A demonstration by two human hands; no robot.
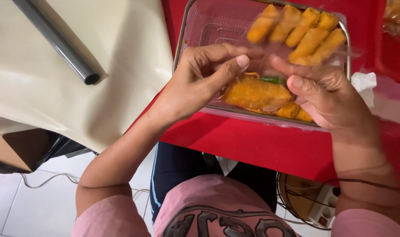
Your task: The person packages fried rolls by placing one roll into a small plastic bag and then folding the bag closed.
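Observation:
My left hand and my right hand pinch the two sides of a clear plastic bag between them. Inside the bag lie a golden fried fritter, a green chilli and smaller fried pieces. The bag hangs just above the near edge of a metal tray lined with clear plastic. Several golden fried sticks lie in a row at the tray's far right.
The tray sits on a red table. A cream sheet with a dark tube on it lies to the left. White tissue is at the right. Another bag of fried food is at top right. Cables and a power strip lie on the floor.

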